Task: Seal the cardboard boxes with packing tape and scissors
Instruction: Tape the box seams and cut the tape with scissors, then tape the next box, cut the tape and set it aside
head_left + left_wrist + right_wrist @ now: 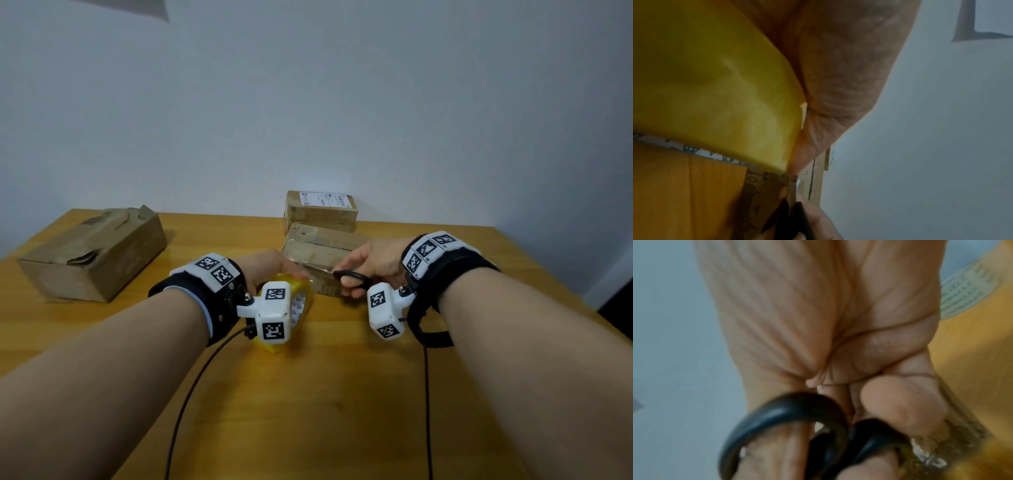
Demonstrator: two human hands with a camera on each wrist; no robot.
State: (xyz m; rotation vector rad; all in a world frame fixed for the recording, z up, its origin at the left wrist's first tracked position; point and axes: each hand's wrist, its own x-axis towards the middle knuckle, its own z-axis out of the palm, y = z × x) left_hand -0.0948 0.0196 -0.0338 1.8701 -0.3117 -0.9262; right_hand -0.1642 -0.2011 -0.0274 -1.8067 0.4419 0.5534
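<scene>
Your left hand [270, 265] grips the yellow tape roll [301, 291] while your right hand [373, 263] holds black scissors [352, 275] by the near box [318, 253].

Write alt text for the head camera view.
The left hand grips a yellow tape roll while the right hand holds black scissors at a cardboard box on a wooden table. Two more boxes sit behind.

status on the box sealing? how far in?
Done: cannot confirm any box finished. In hand: left hand grips the yellow tape roll, right hand holds the black scissors, both at the near middle box, which shows glossy tape. Left: the left box, flaps still ragged; the labelled rear box is unclear.
</scene>
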